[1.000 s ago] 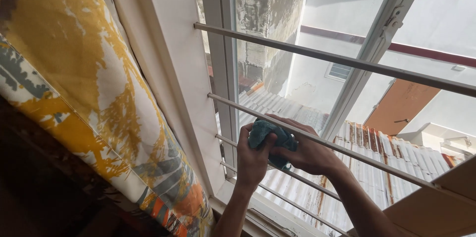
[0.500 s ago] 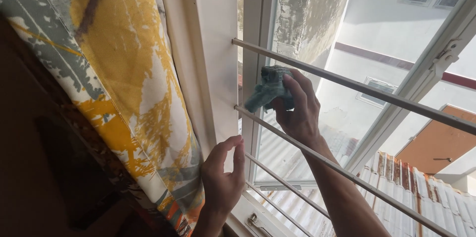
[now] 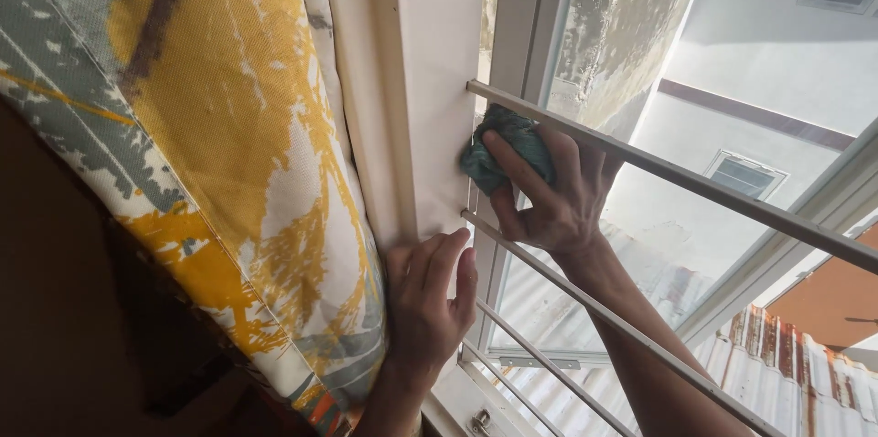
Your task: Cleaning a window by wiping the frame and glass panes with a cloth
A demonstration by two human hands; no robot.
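At frame centre my right hand (image 3: 549, 195) clenches a teal cloth (image 3: 501, 155) against the white window frame (image 3: 439, 99), while my left hand (image 3: 430, 309), grasping nothing, braces below, pressing back the curtain (image 3: 210, 172).

A teal cleaning cloth (image 3: 501, 152) is bunched into a soft, crumpled wad. It sits pressed against the white window frame (image 3: 439, 99), just below the upper horizontal metal bar (image 3: 677, 176) where the bar meets the frame, and above the next bar down. Its left edge touches the frame's flat white face. Fingers cover much of its right side, so only the left and top folds show.
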